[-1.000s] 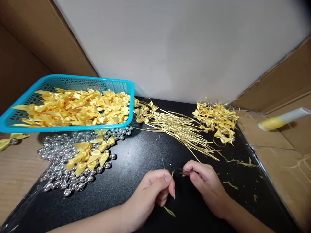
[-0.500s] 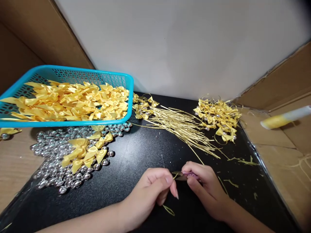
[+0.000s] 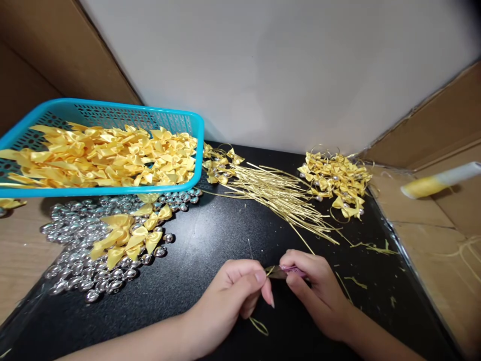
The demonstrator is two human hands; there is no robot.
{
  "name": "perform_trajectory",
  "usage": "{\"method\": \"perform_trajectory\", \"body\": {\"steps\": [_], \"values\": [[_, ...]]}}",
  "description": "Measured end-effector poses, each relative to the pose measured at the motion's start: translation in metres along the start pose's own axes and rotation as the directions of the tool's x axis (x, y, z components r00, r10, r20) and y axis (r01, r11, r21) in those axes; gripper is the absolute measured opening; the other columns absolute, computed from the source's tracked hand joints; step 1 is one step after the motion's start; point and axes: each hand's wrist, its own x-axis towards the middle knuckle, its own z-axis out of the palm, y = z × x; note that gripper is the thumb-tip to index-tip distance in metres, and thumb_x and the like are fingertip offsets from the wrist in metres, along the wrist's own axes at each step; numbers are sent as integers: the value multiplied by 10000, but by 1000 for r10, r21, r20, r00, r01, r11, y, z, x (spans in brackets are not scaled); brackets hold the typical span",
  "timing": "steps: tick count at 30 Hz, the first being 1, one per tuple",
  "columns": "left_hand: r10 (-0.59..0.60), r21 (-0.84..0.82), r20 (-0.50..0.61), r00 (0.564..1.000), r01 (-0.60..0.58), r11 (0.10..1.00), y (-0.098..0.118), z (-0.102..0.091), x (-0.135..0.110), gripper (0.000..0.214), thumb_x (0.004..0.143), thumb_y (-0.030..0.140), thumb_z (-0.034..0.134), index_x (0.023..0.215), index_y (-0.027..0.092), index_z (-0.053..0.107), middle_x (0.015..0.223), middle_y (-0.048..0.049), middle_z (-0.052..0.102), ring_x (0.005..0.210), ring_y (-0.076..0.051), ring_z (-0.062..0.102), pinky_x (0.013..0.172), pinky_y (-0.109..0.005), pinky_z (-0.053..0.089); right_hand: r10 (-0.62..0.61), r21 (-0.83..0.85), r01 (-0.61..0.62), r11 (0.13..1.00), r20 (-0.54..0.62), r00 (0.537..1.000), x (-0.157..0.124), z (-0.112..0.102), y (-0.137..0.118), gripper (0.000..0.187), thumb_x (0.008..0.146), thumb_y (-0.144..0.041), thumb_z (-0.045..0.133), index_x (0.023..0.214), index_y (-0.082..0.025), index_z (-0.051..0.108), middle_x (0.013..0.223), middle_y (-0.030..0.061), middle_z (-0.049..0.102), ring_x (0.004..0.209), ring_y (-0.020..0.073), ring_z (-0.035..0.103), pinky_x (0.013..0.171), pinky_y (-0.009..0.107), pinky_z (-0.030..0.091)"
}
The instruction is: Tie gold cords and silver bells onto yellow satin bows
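My left hand (image 3: 236, 291) rests on the black mat (image 3: 210, 240) with its fingers pinched round a thin gold string (image 3: 260, 327) whose loop trails out below the palm. Close beside it, my right hand (image 3: 313, 291) is closed on a small cutting tool with a pink handle (image 3: 285, 271). The tool's tip meets the short string end sticking up from my left fingertips. A bundle of gold strings (image 3: 278, 195) lies just beyond both hands.
A blue basket (image 3: 112, 108) full of yellow ribbon bows stands at the back left. Silver beads (image 3: 82, 240) with a few bows on top lie in front of it. Finished bows (image 3: 338, 183) sit at the back right. Cardboard walls enclose the sides, with a yellow-and-white tube (image 3: 439, 181) on the right.
My right hand has brought the tool closer to my left fingertips, and its tip now meets the string end. The view has shifted slightly; nothing else moved.
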Motion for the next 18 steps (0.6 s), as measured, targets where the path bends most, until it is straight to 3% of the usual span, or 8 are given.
{"method": "perform_trajectory", "body": {"steps": [18], "values": [[-5,11,13,1000,5,1000,1,0,0,447,727,581,649,537,178,614,407,73,303,414,-86,230,448,-244,162,-11,-30,11,999,-22,1000,0,0,0,356,966,-434,383,726,-198,499,612,-31,488,547,109,444,530,236,304]]}}
